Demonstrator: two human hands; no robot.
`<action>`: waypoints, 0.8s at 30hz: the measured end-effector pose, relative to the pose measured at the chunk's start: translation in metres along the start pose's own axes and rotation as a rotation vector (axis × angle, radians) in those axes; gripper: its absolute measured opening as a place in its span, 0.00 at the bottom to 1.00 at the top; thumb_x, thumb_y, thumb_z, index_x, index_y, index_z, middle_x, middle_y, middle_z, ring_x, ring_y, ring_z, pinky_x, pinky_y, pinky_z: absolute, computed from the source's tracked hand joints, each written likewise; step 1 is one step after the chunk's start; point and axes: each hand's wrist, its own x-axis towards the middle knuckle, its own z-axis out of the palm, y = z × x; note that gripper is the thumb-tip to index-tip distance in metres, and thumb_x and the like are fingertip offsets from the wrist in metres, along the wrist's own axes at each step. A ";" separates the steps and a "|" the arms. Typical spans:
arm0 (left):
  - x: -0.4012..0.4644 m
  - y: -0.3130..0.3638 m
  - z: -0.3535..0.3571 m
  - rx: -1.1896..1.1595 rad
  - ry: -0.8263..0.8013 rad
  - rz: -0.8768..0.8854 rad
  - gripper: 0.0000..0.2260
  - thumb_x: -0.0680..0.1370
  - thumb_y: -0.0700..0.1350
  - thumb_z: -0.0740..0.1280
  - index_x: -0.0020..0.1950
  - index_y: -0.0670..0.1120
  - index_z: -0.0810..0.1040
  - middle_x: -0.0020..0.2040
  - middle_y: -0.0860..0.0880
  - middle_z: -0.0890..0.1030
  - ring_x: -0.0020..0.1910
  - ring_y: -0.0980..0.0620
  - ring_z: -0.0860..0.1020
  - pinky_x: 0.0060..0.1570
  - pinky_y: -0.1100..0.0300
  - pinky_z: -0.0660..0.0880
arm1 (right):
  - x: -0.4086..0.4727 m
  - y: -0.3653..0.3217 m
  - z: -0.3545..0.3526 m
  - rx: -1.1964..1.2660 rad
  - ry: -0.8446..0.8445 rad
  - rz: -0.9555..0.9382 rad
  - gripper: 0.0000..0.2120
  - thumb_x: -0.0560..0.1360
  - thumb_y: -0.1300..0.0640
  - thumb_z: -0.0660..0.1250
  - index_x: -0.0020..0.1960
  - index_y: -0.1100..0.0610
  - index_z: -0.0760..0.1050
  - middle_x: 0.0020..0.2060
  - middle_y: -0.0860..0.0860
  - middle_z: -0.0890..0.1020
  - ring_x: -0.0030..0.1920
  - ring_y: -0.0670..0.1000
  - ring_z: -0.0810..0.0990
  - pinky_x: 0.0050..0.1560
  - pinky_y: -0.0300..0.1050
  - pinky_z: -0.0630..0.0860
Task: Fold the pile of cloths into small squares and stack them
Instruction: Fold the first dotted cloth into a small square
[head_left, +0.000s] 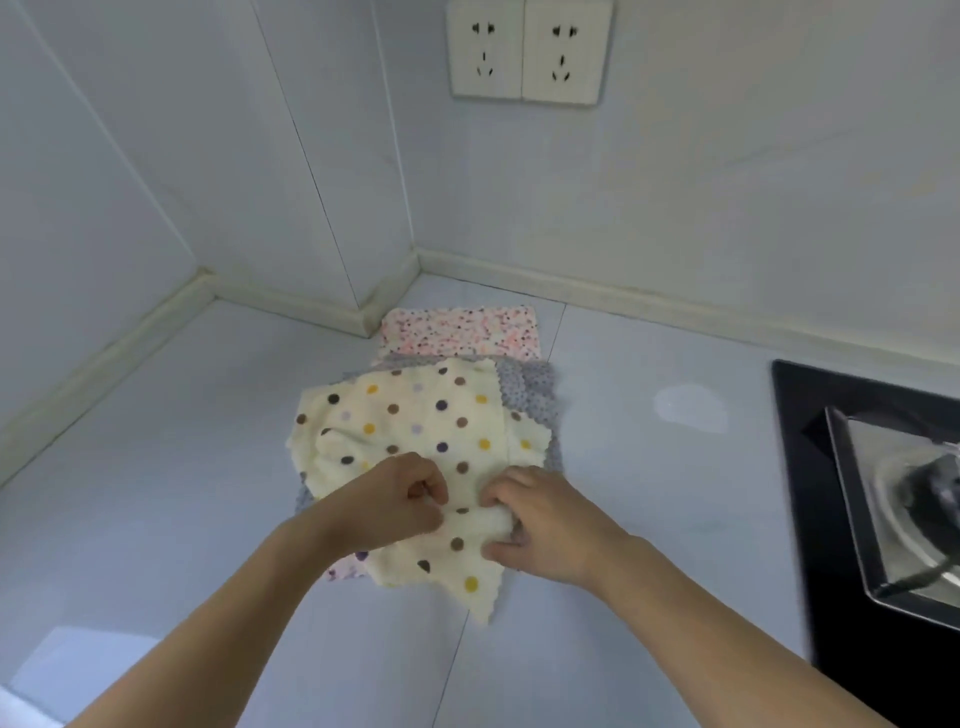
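Cream polka-dot fleece cloth (415, 421): near edge pinched by left hand (400, 501) and right hand (540, 525); lifting risks dragging grey cloth (535, 395) beneath.

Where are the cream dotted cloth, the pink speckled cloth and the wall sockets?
cream dotted cloth (415, 415), head view, on its flat upper middle.
pink speckled cloth (460, 332), head view, on its centre by the wall.
wall sockets (527, 49), head view, where the two plates meet.
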 end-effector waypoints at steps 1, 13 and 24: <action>0.001 -0.004 0.003 0.022 -0.022 0.028 0.07 0.72 0.49 0.71 0.48 0.57 0.76 0.51 0.58 0.72 0.51 0.57 0.72 0.51 0.66 0.71 | 0.002 0.004 0.007 0.002 0.014 -0.025 0.21 0.71 0.43 0.68 0.60 0.50 0.73 0.56 0.44 0.73 0.58 0.47 0.70 0.62 0.42 0.66; 0.009 0.002 0.051 0.357 0.673 0.285 0.08 0.71 0.48 0.52 0.35 0.47 0.65 0.35 0.50 0.71 0.37 0.47 0.71 0.38 0.52 0.69 | -0.006 0.005 -0.015 0.140 0.337 -0.028 0.12 0.80 0.53 0.61 0.46 0.59 0.79 0.36 0.51 0.80 0.35 0.47 0.75 0.40 0.45 0.72; -0.124 0.116 0.097 0.131 0.879 0.371 0.05 0.76 0.43 0.59 0.42 0.45 0.72 0.35 0.48 0.74 0.35 0.44 0.73 0.30 0.56 0.64 | -0.188 -0.116 -0.064 0.004 0.775 0.004 0.08 0.78 0.59 0.63 0.49 0.53 0.81 0.28 0.43 0.73 0.30 0.41 0.72 0.32 0.31 0.65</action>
